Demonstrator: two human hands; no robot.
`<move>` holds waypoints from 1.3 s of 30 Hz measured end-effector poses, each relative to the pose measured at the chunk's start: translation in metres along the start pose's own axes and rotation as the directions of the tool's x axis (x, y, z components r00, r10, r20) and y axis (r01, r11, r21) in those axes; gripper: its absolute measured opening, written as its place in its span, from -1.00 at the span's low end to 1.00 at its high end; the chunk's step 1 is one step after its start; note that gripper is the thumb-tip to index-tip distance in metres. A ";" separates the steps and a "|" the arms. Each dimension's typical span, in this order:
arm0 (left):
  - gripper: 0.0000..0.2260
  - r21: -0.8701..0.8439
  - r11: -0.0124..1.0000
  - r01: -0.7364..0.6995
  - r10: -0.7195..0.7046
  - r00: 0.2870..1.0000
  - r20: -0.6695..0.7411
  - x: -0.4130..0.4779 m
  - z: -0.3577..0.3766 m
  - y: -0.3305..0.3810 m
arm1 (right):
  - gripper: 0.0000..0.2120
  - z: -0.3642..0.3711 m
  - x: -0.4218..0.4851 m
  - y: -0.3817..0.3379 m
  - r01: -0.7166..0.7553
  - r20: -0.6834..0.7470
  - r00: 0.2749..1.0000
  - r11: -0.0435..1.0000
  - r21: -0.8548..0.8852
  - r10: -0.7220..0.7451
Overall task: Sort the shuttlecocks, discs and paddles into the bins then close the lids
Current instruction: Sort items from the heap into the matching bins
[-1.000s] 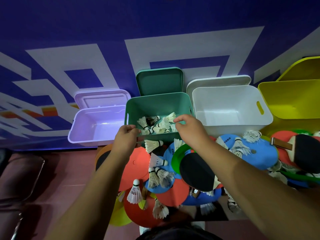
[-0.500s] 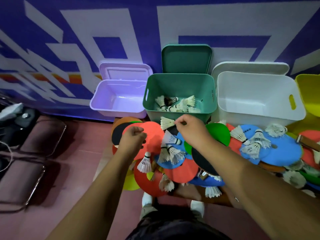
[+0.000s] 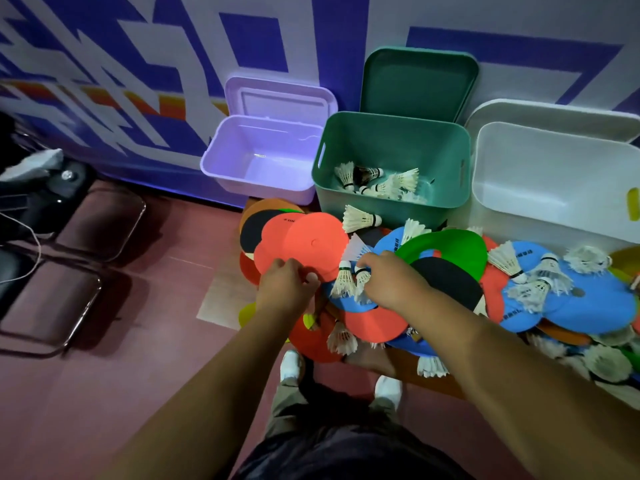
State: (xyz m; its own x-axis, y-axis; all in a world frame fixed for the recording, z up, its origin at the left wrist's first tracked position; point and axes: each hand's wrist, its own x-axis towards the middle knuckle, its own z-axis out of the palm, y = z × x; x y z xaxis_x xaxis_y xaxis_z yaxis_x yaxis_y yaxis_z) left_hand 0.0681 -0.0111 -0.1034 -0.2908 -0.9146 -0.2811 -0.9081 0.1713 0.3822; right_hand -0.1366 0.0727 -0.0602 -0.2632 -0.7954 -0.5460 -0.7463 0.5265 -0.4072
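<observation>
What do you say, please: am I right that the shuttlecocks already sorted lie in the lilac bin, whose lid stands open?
Not quite: the head view shows the sorted shuttlecocks in the green bin, whose lid stands open too; the lilac bin holds none.

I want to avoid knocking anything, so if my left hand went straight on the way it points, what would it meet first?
The left hand sits over the red disc. Past that, it would probably meet the loose shuttlecock before the green bin, though depth is unclear.
</observation>
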 end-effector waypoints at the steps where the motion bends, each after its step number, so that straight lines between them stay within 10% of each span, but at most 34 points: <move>1: -0.65 0.013 1.000 -0.004 0.004 1.000 -0.014 0.001 0.002 -0.001 | -0.43 0.001 0.001 0.001 0.004 0.014 1.000 1.000 -0.016 -0.004; 12: -0.79 -0.274 0.960 0.056 -0.039 0.997 0.069 0.015 -0.009 0.014 | -0.60 -0.006 0.003 0.005 0.009 0.053 0.999 0.997 -0.083 -0.005; 18: -0.73 -0.673 0.720 0.170 -0.057 0.981 0.187 0.039 -0.036 0.039 | -0.84 -0.047 0.003 0.005 -0.015 -0.046 0.999 1.000 0.008 0.016; 30: -0.69 -0.911 0.352 0.214 0.125 0.954 0.272 0.084 -0.084 0.134 | -0.78 -0.141 -0.003 0.027 -0.045 -0.309 0.875 0.699 0.714 0.373; 35: -0.61 -0.857 0.448 0.255 0.081 0.943 0.323 0.096 -0.090 0.165 | -0.52 -0.166 0.001 0.033 0.040 -0.290 0.863 0.516 0.856 0.414; 39: -0.66 -0.798 0.539 0.268 0.013 0.945 0.326 0.099 -0.082 0.163 | -0.86 -0.159 -0.006 0.033 0.019 -0.303 0.874 0.598 0.801 0.378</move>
State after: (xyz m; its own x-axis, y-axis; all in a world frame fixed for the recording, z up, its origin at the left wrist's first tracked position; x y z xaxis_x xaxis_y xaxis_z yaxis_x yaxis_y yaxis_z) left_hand -0.0842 -0.1040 0.0030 -0.3852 -0.7425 -0.5479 -0.3273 -0.4452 0.8335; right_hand -0.2569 0.0476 0.0456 -0.6980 -0.5874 -0.4095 0.0389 0.5400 -0.8408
